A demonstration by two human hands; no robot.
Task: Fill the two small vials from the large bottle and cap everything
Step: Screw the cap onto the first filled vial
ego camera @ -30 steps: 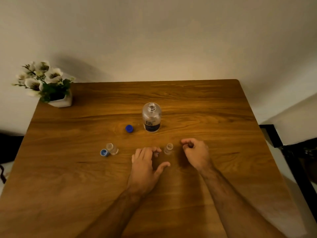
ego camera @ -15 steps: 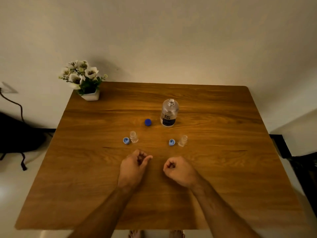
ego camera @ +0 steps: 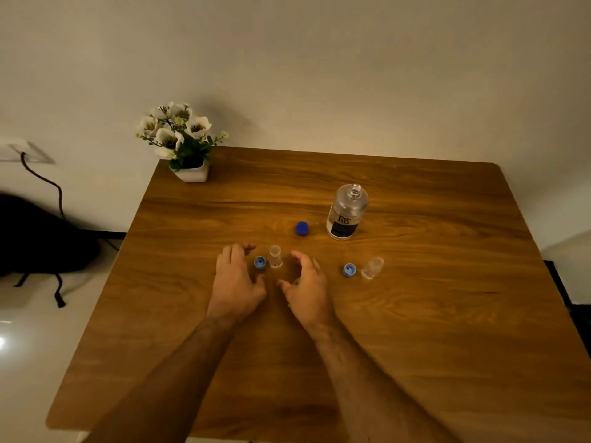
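Both hands are over the wooden table (ego camera: 415, 330), flanking the left vial (ego camera: 275, 256); the left hand (ego camera: 236, 284) sits just left of it, fingers loosely bent and holding nothing, with the left vial cap (ego camera: 259, 262) lying open side up between its fingertips and the glass; the right hand (ego camera: 307, 284) comes in from the other side, fingers spread in a relaxed curve, thumb low, also holding nothing; whether either hand touches the vial cannot be told from here, a narrow gap seems to show on both sides; the vial stands upright and uncapped, its cap touching or just beside its base; over to the right, well apart from the hands, the right vial (ego camera: 373, 267) stands open too, with the right vial cap (ego camera: 349, 270) just beside it on its left; farther back, the large bottle (ego camera: 346, 213) stands upright with a dark label and a bare neck, clear glass; its dark blue bottle cap (ego camera: 301, 227) rests on the table to its left, apart from it; at the far left corner a white pot of white flowers (ego camera: 182, 140) sits by the wall; off the table on the left, a dark bag (ego camera: 38, 238) lies on the floor, and a black cable (ego camera: 41, 179) runs down from a wall socket
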